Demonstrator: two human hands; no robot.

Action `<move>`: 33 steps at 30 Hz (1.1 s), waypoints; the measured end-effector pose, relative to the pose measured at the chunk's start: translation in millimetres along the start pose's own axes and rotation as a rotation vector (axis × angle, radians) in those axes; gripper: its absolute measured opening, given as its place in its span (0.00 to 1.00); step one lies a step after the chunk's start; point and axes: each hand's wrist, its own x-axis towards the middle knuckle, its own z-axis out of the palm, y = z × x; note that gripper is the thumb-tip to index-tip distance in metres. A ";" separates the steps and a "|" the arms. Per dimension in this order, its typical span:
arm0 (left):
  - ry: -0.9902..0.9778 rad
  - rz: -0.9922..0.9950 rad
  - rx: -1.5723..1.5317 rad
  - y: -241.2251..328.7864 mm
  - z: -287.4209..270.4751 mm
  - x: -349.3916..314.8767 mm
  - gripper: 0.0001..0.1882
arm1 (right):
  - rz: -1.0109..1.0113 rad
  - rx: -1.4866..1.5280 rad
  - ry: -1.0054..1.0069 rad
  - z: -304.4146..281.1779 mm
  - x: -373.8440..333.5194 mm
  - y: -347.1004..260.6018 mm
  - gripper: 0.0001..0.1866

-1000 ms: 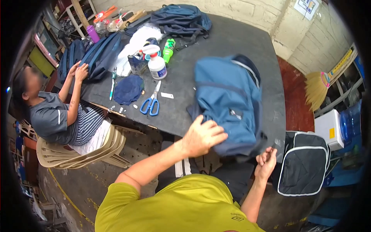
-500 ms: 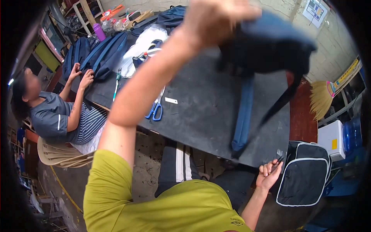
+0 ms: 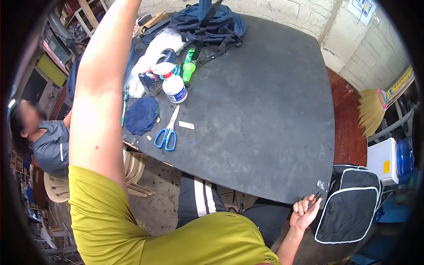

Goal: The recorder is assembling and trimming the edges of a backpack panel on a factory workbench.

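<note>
My left arm (image 3: 100, 84) reaches up across the left part of the table, and its hand is beyond the top edge of the view. A navy backpack (image 3: 221, 27) with dark straps lies at the far side of the table, right of that arm. By the table's near right corner, my right hand (image 3: 304, 213) is closed round a small dark pointed tool (image 3: 319, 195), too small to name surely. Blue-handled scissors (image 3: 166, 138) lie beside a small white strip (image 3: 186, 125) on the table.
A white spray bottle (image 3: 175, 87), a green bottle (image 3: 189, 70) and a round navy cloth piece (image 3: 142, 115) sit on the dark table (image 3: 265, 101). A black bag with white piping (image 3: 351, 207) stands at right. A co-worker (image 3: 48, 143) sits at left.
My left arm has swung left and away, its hand leaving view. The navy backpack it held over the table's right side is gone from there; one lies at the far side. My right hand stays about the same.
</note>
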 end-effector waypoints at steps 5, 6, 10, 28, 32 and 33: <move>-1.075 -0.282 -0.431 69.0 -18.8 -68.9 0.50 | -0.057 -0.040 0.012 19.6 -5.8 3.6 0.23; -1.145 -0.374 -0.312 131.0 24.4 -64.0 0.52 | -0.093 -0.080 0.080 16.6 -16.5 -3.5 0.23; -0.367 -0.079 -0.588 277.8 -59.8 -55.8 0.26 | -0.094 -0.354 -0.089 9.9 -10.5 -6.1 0.19; -0.758 -0.303 -1.244 600.1 -255.7 -137.4 0.36 | -0.547 -1.809 0.795 -90.1 33.5 -78.6 0.21; -0.736 -0.338 -1.226 598.5 -258.9 -139.9 0.35 | -0.697 -1.931 0.780 -117.0 42.4 -77.6 0.15; -0.724 -0.335 -1.242 600.8 -259.6 -138.3 0.35 | -0.844 -1.886 0.849 -123.2 42.3 -90.2 0.17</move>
